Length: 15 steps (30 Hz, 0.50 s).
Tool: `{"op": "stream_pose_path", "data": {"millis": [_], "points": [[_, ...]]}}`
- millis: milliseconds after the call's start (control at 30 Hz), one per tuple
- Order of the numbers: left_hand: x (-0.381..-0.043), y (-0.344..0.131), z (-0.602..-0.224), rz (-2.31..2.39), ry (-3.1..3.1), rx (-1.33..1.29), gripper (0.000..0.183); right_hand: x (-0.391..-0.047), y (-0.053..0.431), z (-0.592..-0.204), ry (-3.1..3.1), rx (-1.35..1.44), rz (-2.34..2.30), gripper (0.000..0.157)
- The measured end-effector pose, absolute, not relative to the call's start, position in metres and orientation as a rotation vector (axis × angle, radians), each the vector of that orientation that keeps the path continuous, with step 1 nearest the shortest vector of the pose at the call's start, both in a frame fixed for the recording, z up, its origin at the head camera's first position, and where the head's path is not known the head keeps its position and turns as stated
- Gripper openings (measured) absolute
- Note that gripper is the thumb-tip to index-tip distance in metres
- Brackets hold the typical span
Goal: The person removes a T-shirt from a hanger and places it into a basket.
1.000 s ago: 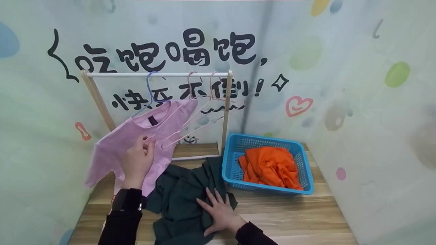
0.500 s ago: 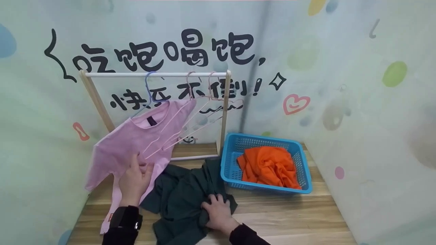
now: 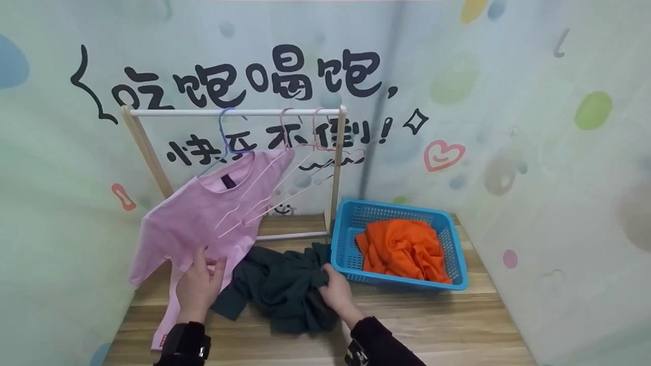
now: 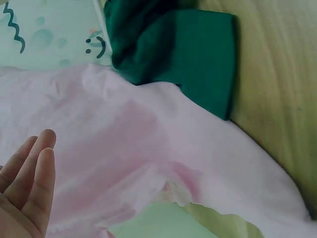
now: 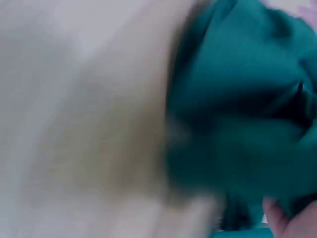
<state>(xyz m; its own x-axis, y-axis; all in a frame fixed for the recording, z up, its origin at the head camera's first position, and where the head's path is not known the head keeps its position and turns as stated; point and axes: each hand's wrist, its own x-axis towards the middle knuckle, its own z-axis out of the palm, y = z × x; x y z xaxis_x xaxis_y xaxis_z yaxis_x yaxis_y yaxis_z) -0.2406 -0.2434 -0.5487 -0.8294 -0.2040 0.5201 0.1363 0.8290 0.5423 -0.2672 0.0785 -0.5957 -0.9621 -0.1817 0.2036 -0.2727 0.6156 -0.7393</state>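
Note:
My right hand (image 3: 336,292) grips a bunched dark green garment (image 3: 285,287) by its right side; in the right wrist view the green cloth (image 5: 237,153) is blurred and only part of the hand (image 5: 294,223) shows. In front of a pink T-shirt (image 3: 203,213) is my left hand (image 3: 197,284), its fingers fairly straight and holding nothing. The shirt hangs on a blue hanger (image 3: 222,132), its lower part reaching down to the tabletop. In the left wrist view, the fingers (image 4: 42,173) stand clear of the pink cloth (image 4: 124,129).
The small clothes rack (image 3: 178,112) also carries two pink hangers (image 3: 315,129), which slant out over the shirt. A blue basket (image 3: 399,282) holding an orange garment (image 3: 404,249) stands to the right on the wooden table (image 3: 432,325). Printed walls close in behind and at both sides.
My right hand has gone from lying spread on the green garment to gripping it, and has bunched it up away from the front. My left hand has let go of a pink hanger and dropped lower.

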Motion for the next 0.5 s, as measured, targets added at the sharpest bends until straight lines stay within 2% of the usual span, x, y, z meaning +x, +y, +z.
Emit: {"op": "stream_pose_path", "data": {"millis": [133, 267, 500], "points": [[-0.237, -0.247, -0.552, -0.795, -2.436, 0.072, 0.05, -0.273, 0.083, -0.563, -2.438, 0.194, 1.78, 0.014], [-0.235, -0.248, -0.553, -0.799, -2.444, 0.083, 0.049, -0.277, 0.089, -0.521, -2.096, 0.023, 2.177, 0.015], [-0.233, -0.25, -0.554, -0.807, -2.48, 0.091, 0.049, -0.281, 0.115, -0.443, -1.532, 0.116, 2.399, 0.003]]}}
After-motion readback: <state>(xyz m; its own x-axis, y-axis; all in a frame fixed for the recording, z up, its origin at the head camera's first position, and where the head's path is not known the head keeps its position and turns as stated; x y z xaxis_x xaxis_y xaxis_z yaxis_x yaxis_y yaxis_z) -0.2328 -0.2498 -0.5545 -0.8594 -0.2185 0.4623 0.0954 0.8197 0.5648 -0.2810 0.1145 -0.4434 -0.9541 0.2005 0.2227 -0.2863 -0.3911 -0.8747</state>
